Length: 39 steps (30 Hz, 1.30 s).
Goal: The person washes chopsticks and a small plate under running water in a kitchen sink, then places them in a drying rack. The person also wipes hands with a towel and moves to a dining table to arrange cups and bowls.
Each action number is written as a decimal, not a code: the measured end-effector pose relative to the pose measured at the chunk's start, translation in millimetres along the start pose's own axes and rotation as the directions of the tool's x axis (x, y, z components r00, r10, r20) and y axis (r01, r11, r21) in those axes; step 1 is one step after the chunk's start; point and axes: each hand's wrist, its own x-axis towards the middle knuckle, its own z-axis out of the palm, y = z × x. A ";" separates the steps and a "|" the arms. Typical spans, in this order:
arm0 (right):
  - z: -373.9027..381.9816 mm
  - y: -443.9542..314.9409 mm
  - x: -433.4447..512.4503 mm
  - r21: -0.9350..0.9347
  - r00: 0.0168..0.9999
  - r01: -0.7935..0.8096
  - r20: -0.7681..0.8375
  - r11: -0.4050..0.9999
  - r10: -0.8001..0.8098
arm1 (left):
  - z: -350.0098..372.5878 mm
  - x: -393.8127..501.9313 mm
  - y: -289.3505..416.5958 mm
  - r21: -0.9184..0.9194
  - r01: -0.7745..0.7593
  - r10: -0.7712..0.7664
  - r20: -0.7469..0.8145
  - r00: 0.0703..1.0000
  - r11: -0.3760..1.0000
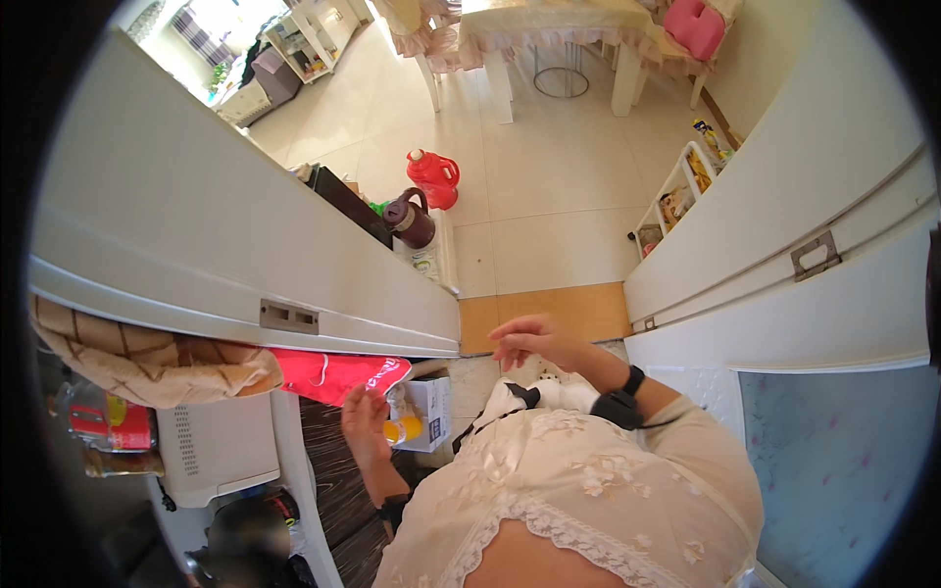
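Observation:
My left hand (367, 426) is raised at the lower left with its fingers loosely bent and nothing in it. Just beyond its fingertips hangs a red cloth or bag (331, 373) with white marks. A white cardboard box (434, 411) holding an orange-yellow container (403, 429) stands to its right. My right hand (537, 342) is held out in front of my body, empty, its fingers apart and slightly curled. Below it in the picture is the orange-brown threshold (548, 305) of the doorway. Black bands are on both my wrists or forearms.
White door panels flank the doorway. Past it, a dark purple jug (410, 220) and a red thermos flask (434, 176) stand at the left, a white rolling rack (680, 184) at the right. A cloth-covered table (551, 22) is farther back. A checked towel (147, 353) hangs at the left.

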 end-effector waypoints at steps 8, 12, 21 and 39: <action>-57.9 0.0 -51.0 0.077 0.988 0.028 -0.157 0.997 -0.016 | 107.1 30.8 -51.4 0.242 0.285 -0.358 0.348 0.867 0.927; -74.7 -8.5 -49.6 0.084 0.978 0.057 -0.205 0.995 -0.039 | 133.8 52.9 -60.5 0.220 0.377 -0.435 0.387 0.813 0.900; -129.5 -31.2 -14.3 0.136 0.960 0.035 -0.281 0.990 0.004 | 182.1 135.2 -88.2 0.234 0.491 -0.544 0.371 0.753 0.839; -303.7 -225.9 107.6 0.095 0.806 0.158 -0.587 0.983 -0.073 | 355.6 373.6 -64.1 0.174 0.636 -0.657 0.270 0.704 0.752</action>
